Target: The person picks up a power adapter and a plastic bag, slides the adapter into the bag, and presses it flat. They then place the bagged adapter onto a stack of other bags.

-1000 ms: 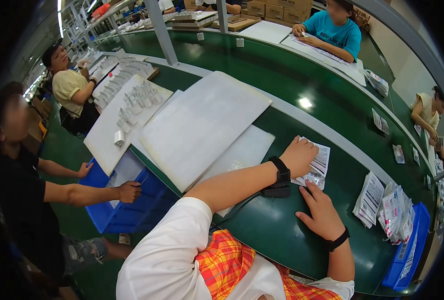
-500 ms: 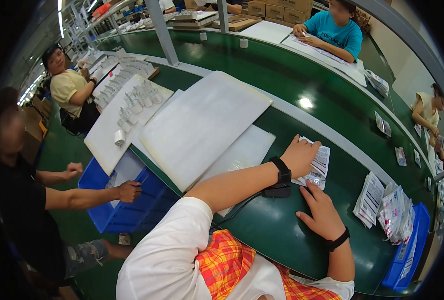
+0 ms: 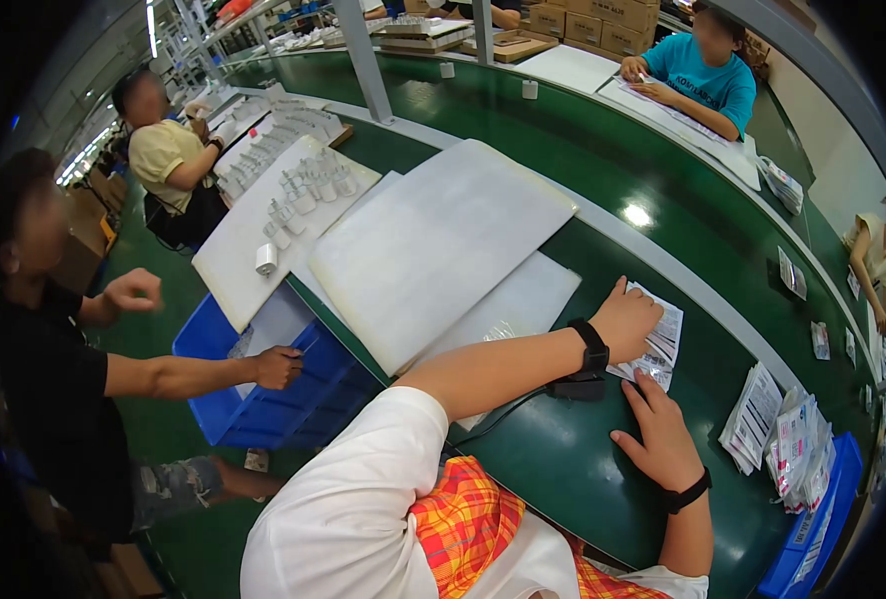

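A flat packet with dense print (image 3: 664, 344) lies on the green table in front of me. My left hand (image 3: 627, 321) reaches across and rests on its left side, fingers stretched over it and thumb hidden. My right hand (image 3: 660, 439) lies palm down just below, its fingertips at the packet's lower edge and its thumb spread away. Dark bands circle both wrists, and a black cable runs from the left one.
White boards (image 3: 443, 240) lie left of the packet, and white chargers (image 3: 298, 190) stand on another board. Printed packets (image 3: 747, 414) are piled at right by a blue bin (image 3: 822, 509). A person in black grips a blue crate (image 3: 293, 394). Other people sit along the conveyor (image 3: 583, 130).
The whole view has shifted, so the table appears further right. Both my hands keep nearly the same place on the packet. The person in black has raised one hand beside the crate.
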The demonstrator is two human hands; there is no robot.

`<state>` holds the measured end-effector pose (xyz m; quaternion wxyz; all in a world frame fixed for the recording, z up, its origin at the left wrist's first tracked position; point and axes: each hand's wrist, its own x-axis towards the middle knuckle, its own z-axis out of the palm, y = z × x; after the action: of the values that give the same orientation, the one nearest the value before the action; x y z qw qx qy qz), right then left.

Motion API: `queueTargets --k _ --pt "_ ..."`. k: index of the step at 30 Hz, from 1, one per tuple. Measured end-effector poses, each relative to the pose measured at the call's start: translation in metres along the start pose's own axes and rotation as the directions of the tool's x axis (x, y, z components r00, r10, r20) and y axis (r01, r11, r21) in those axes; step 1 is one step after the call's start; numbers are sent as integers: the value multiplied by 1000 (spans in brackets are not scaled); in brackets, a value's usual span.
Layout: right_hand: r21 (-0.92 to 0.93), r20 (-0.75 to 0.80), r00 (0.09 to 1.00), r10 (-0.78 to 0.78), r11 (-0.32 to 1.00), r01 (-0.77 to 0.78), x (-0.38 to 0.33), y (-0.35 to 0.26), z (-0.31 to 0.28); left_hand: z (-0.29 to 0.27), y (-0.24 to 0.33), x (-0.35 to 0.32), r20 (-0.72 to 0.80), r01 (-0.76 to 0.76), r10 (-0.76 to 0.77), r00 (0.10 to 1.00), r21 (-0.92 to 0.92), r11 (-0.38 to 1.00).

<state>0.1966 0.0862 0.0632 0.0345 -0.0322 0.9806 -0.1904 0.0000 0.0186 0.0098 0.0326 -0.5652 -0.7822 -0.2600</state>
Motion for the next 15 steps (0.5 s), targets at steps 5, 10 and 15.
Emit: queueTargets --k 5,10,15 --pt "5 -8 1000 -15 1000 15 1 1 1 -3 -1 0 46 6 -6 999 3 1000" --pt "4 0 1000 -4 1000 4 0 1 1 1 -1 2 21 16 -16 1000 -24 1000" --pt "10 3 1000 1 1000 -1 1 0 0 -1 -1 3 46 19 -17 999 -31 999"
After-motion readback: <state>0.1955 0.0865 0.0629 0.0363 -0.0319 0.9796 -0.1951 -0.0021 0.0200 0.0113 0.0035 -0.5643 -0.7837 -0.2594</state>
